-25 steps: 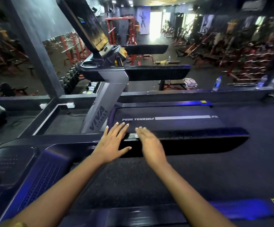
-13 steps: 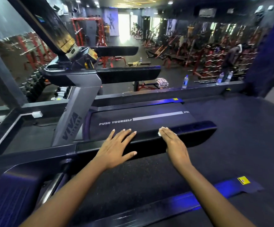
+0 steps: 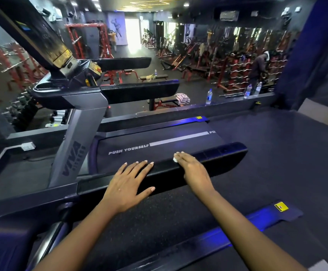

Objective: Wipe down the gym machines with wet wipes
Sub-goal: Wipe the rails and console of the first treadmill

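Observation:
A black padded handrail of the near treadmill runs across the middle of the head view. My left hand lies flat on it with fingers spread and straight. To its right, my right hand presses flat on the same rail, covering a white wet wipe; only a small corner of the wipe shows by the fingertips. Beyond the rail stands a second treadmill with a "PUSH YOURSELF" belt and a grey upright.
The far treadmill's console and black handrails rise at the upper left. Water bottles stand on a ledge behind. A person stands among red weight racks at the far right. A blue-lit side rail lies below.
My right hand has slid to the right along the handrail with the wipe under it. My left hand stays flat on the rail. The view has swung to the right.

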### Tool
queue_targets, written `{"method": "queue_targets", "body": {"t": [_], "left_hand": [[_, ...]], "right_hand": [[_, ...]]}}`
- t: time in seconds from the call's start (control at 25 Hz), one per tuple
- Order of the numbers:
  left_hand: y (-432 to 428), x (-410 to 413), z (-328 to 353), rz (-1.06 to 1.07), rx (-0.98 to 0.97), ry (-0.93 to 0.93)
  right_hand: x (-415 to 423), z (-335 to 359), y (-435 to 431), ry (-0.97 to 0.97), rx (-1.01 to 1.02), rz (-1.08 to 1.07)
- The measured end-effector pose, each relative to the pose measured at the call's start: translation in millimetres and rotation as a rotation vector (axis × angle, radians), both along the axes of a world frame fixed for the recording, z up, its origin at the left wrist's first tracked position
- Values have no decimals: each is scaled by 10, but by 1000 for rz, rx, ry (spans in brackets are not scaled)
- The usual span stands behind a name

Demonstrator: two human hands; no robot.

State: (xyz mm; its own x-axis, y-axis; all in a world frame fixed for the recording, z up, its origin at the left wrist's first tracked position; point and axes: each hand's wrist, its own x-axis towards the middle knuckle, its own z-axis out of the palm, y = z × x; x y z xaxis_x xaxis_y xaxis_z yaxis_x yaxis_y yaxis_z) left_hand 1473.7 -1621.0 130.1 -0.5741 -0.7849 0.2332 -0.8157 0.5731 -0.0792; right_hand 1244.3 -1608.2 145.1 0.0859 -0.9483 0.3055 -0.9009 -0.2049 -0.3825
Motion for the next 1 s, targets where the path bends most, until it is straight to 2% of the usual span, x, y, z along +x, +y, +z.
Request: {"method": "queue_targets", "body": {"t": [0.2,0.32,0.48,0.56,0.8,1.0], "left_hand": [[4,15,9,8,39,4],[14,12,1,22,69,-3],[-6,-36,20,13,105,65],[-48,-177,93,-31,149,97],[-335,-1062,231,-267,145,82],[-404,-1266,113,-279,135,20]], "right_hand": [[-714,-28,-69,10,-30,-202],[-702,30,-104,-35,-41,-299],[-57,-135,184,-25,-84,1],[-21,-176,291,-44,-82,34],[-827,-214,172,-49,-107,-185],[-1471,-60,15,-28,-76,-367]]}}
